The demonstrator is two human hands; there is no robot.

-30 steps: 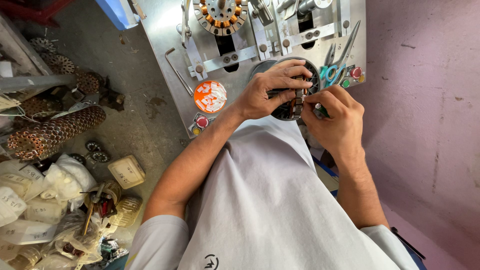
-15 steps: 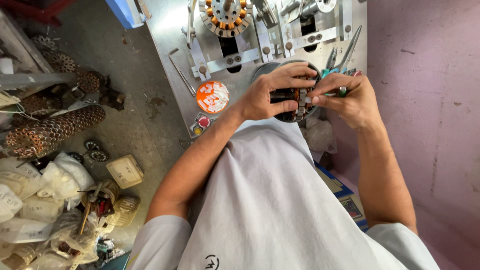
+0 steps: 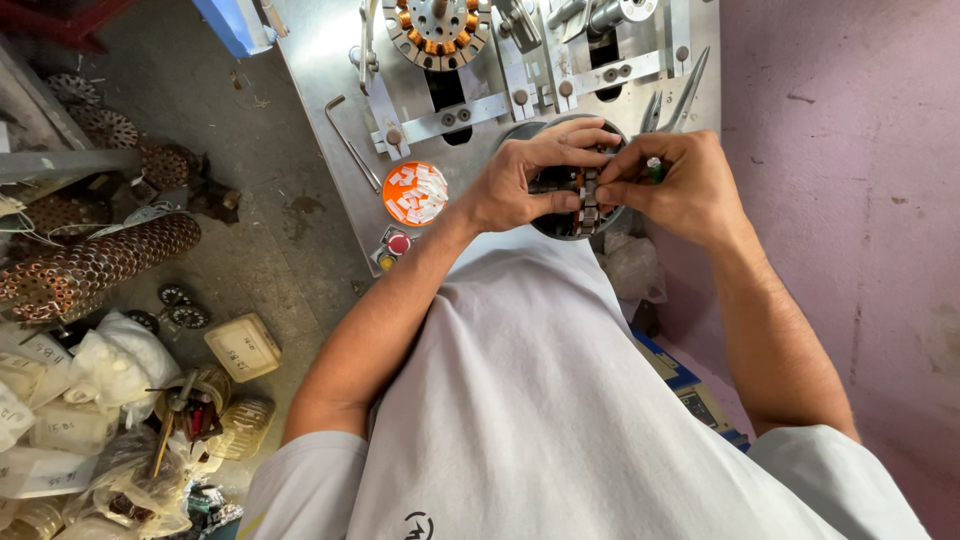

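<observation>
My left hand (image 3: 525, 180) grips a dark round motor stator (image 3: 580, 205) held over the front edge of a metal workbench (image 3: 330, 60). My right hand (image 3: 675, 185) pinches at the stator's slotted rim, with a small green-tipped tool (image 3: 655, 168) between the fingers. Both hands touch the stator, and its far side is hidden by my fingers. An orange lid (image 3: 414, 193) of small white paper slips lies just left of my left hand.
A copper-wound stator (image 3: 438, 30) sits on a fixture at the bench's back. An angled key (image 3: 348, 140) and pliers (image 3: 678, 100) lie on the bench; red and yellow buttons (image 3: 393, 250) on its front. Stacked stator cores (image 3: 90, 260), bags and boxes cover the floor at left. A pink wall stands at right.
My right hand has lifted up and rightward onto the stator's rim, and its forearm has swung outward. The scissors with blue handles are no longer visible. My left hand keeps its grip.
</observation>
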